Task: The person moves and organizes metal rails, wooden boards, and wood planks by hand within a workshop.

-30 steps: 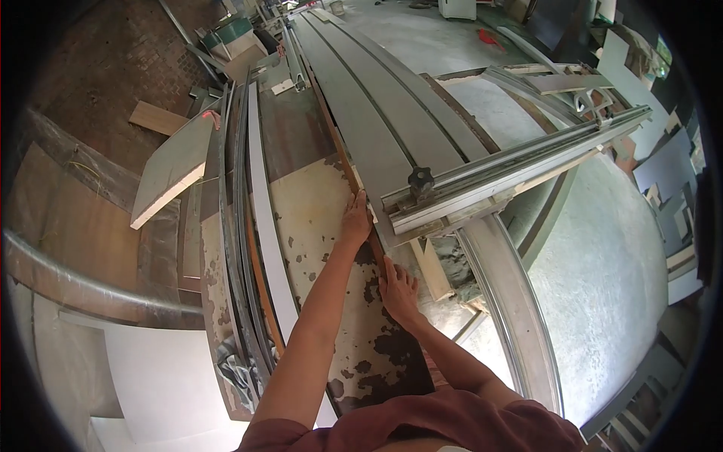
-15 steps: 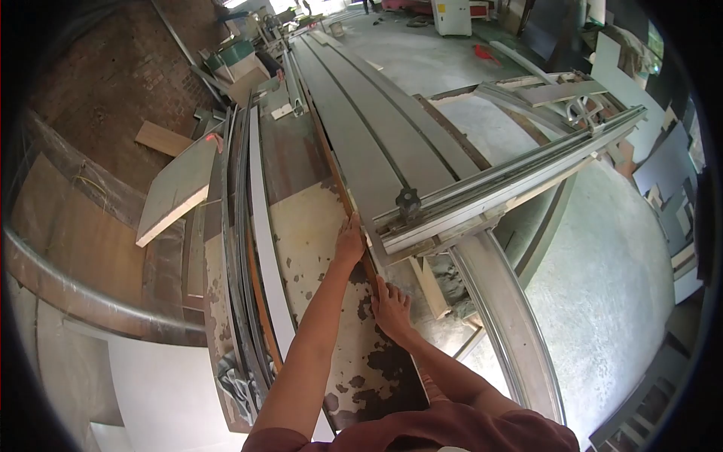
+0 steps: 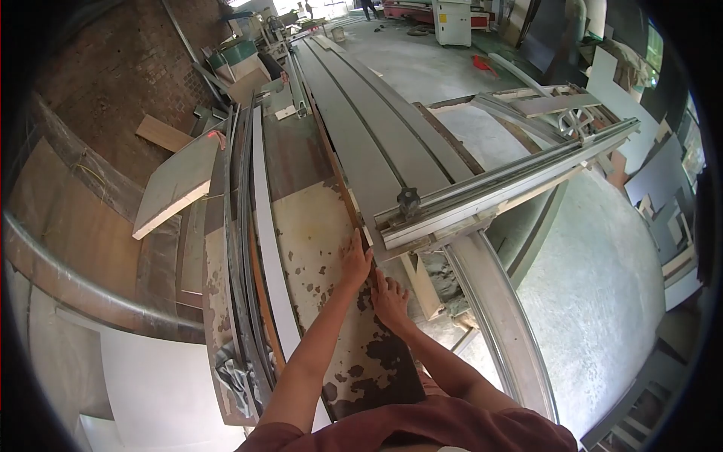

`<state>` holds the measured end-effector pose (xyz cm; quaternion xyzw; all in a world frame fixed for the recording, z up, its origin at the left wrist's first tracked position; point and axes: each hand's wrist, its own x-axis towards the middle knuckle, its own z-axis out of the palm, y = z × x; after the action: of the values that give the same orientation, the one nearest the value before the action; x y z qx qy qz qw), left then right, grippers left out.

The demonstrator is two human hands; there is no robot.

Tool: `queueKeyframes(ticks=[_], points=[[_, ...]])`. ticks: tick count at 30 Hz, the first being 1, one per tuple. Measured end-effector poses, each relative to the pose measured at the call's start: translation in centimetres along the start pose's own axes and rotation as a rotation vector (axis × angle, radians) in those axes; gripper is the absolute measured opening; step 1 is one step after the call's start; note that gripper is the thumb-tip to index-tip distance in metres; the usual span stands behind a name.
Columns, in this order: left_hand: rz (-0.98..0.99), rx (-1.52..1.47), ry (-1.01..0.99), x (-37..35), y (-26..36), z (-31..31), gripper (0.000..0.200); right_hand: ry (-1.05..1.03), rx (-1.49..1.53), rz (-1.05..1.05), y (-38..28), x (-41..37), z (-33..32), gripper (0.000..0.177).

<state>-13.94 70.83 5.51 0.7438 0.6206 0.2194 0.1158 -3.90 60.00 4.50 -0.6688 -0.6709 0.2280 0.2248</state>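
A narrow brown strip (image 3: 343, 192), apparently wood, runs along the left edge of the long grey sliding table (image 3: 354, 128). My left hand (image 3: 356, 261) is on this strip near the table's front corner, its fingers closed along the edge. Slightly nearer to my body, my right hand (image 3: 391, 303) rests at the right edge of the worn, stained saw bed (image 3: 301, 218), fingers bent a little and apart. Its thumb is mostly hidden. Past the hands, a black star knob (image 3: 407, 199) stands at the end of the metal crosscut fence (image 3: 512, 181).
Left of the bed lie a long white strip (image 3: 271, 248) and dark rails (image 3: 245, 248). A pale thick board (image 3: 177, 181) rests further left. At the right, a metal support arm (image 3: 497, 301) extends above the concrete floor (image 3: 602, 301). Panel offcuts (image 3: 663, 188) lean at far right.
My left hand has moved back toward my body along the edge, closer to my right hand. The right hand stays at nearly the same place. The view has shifted slightly.
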Motion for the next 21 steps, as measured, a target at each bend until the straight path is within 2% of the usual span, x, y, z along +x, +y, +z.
queueKeyframes(ticks=[4, 9, 12, 15, 17, 18, 21], points=[[0.046, -0.058, 0.024, 0.4, 0.5, 0.3, 0.063, -0.006, -0.016, 0.016, -0.2, 0.1, -0.2, 0.055], [-0.024, 0.027, -0.118, 0.3, 0.7, 0.1, 0.061, 0.029, 0.013, 0.002, 0.1, 0.2, 0.2, 0.056], [-0.016, 0.055, -0.116, 0.4, 0.4, 0.3, 0.061, 0.024, 0.058, -0.001, 0.6, -0.2, 0.3, 0.056], [-0.038, 0.045, -0.133, 0.4, 0.3, 0.2, 0.062, 0.082, 0.124, -0.088, 1.2, -0.6, -0.5, 0.054], [-0.031, 0.034, -0.124, 0.2, 0.0, 0.1, 0.062, 0.11, 0.058, -0.231, 1.7, -1.6, -1.7, 0.05], [-0.016, 0.024, -0.114, 0.2, 0.0, 0.2, 0.063, 0.108, 0.051, -0.234, 1.5, -2.0, -2.7, 0.05], [-0.022, 0.027, -0.11, 0.3, -0.2, 0.5, 0.063, 0.006, -0.063, -0.298, 1.1, -2.6, -5.2, 0.049]])
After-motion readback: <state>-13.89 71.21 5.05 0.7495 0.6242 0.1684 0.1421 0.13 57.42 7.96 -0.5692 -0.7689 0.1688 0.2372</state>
